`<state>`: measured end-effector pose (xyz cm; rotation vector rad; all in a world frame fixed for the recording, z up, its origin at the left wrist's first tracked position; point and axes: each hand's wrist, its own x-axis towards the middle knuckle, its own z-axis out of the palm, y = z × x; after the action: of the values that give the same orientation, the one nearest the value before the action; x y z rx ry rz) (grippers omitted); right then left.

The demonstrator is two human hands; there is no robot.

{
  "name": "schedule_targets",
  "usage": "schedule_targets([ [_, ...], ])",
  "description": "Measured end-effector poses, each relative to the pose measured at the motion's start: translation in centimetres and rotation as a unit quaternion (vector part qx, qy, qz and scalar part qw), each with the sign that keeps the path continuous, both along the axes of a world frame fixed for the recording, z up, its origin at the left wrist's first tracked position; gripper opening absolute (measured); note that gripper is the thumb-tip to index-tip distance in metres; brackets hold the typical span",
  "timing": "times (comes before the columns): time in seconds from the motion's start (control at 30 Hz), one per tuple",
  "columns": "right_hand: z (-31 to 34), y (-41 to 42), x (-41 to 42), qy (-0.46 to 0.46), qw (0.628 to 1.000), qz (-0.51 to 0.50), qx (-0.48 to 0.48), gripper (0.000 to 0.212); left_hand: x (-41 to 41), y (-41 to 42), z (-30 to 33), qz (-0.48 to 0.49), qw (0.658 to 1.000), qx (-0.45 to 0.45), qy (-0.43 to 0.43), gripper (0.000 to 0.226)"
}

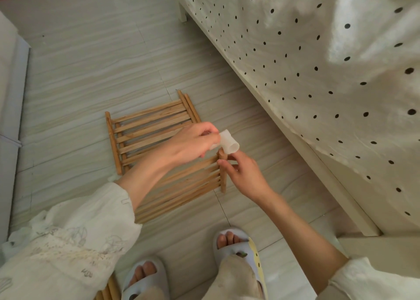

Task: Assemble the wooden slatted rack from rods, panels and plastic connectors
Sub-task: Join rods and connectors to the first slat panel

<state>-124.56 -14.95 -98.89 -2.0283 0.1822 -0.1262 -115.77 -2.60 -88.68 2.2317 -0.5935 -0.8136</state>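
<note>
On the floor left of the bed (295, 140), one slatted panel (145, 127) lies flat. The left hand (193, 143) pinches a light, slightly flexible plastic connector (229, 142) above the end rod (223, 174), which the right hand (245, 174) grips on the second, stiff panel (181, 193).

I see a pale floor (95, 68) of large tiles with a wavy grey grain, thin grout lines crossing near the middle of the frame. Across the upper right hangs a white cloth with black dots (318, 61), draped over a cream-painted bed frame (318, 159) that runs diagonally toward the lower right. Along the left edge stands a white piece of furniture (13, 95). The light is soft and even.
</note>
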Motion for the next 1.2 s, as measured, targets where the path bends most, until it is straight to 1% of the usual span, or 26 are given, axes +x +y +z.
schedule_targets([
  [0.03, 0.1, 0.2, 0.1, -0.006, 1.0, 0.0, -0.003, 0.018, -0.1, -0.5, 0.0, 0.004, 0.999, 0.023, -0.024, 0.031],
  [0.1, 0.0, 0.7, 0.4, -0.014, 1.0, 0.0, -0.016, 0.017, -0.5, -1.5, -0.2, -0.001, 0.99, 0.094, -0.105, 0.049],
  [0.13, -0.1, 0.9, 0.4, -0.016, 1.0, -0.002, -0.023, 0.017, -0.6, -1.9, -0.4, -0.002, 0.984, 0.122, -0.134, 0.049],
  [0.17, -0.4, 1.0, 0.5, -0.018, 0.999, -0.006, -0.029, 0.018, -0.7, -2.2, -0.7, 0.002, 0.981, 0.134, -0.143, 0.045],
  [0.27, -1.3, 1.2, 0.4, -0.032, 0.999, -0.014, -0.037, 0.017, -0.2, -2.1, -0.7, 0.026, 0.986, 0.11, -0.122, 0.024],
  [0.37, -1.7, 1.8, 0.6, -0.05, 0.997, -0.019, -0.054, 0.014, 0.2, -1.6, -0.6, 0.023, 0.985, 0.101, -0.136, 0.017],
  [0.43, -1.8, 2.2, 0.8, -0.053, 0.996, -0.021, -0.073, 0.014, 0.3, -1.4, -0.8, 0.025, 0.984, 0.099, -0.145, 0.019],
  [0.53, -1.7, 2.7, 1.0, -0.061, 0.993, -0.017, -0.097, 0.016, 0.2, -1.1, -1.1, 0.013, 0.987, 0.1, -0.126, 0.025],
  [0.73, -1.4, 2.9, 0.7, -0.056, 0.992, -0.007, -0.111, 0.022, 0.5, -1.0, -1.2, -0.016, 0.986, 0.132, -0.102, 0.016],
  [0.8, -0.6, 2.8, 0.8, -0.065, 0.993, -0.006, -0.099, 0.02, 0.8, -0.8, -0.2, -0.016, 0.989, 0.113, -0.094, 0.02],
  [0.83, 0.2, 2.7, 1.1, -0.076, 0.993, -0.007, -0.089, 0.02, 1.0, -0.6, 0.7, 0.003, 0.993, 0.085, -0.081, 0.022],
  [0.9, 2.9, 2.4, 2.2, -0.11, 0.991, -0.013, -0.078, 0.026, 1.9, -0.1, 3.3, 0.072, 0.997, -0.002, -0.033, 0.024],
  [0.97, 6.4, 2.0, 3.3, -0.14, 0.985, -0.007, -0.102, 0.032, 2.7, 1.2, 6.1, 0.115, 0.989, -0.094, 0.017, 0.023],
  [1.03, 9.6, 1.6, 3.8, -0.165, 0.967, 0.024, -0.191, 0.033, 2.8, 3.3, 8.1, 0.124, 0.98, -0.153, 0.038, 0.02],
  [1.07, 10.6, 1.4, 3.9, -0.189, 0.948, 0.045, -0.253, 0.034, 2.5, 4.6, 8.4, 0.137, 0.975, -0.168, 0.044, 0.018],
  [1.13, 12.4, 1.5, 3.7, -0.238, 0.896, 0.1, -0.362, 0.035, 1.2, 7.5, 7.8, 0.176, 0.968, -0.167, 0.064, 0.021],
  [1.17, 12.9, 1.8, 3.5, -0.247, 0.874, 0.124, -0.4, 0.034, 0.3, 8.7, 7.0, 0.186, 0.967, -0.158, 0.072, 0.022],
  [1.2, 13.2, 2.3, 3.4, -0.251, 0.854, 0.143, -0.432, 0.029, -0.6, 9.8, 6.4, 0.187, 0.97, -0.144, 0.064, 0.017],
])
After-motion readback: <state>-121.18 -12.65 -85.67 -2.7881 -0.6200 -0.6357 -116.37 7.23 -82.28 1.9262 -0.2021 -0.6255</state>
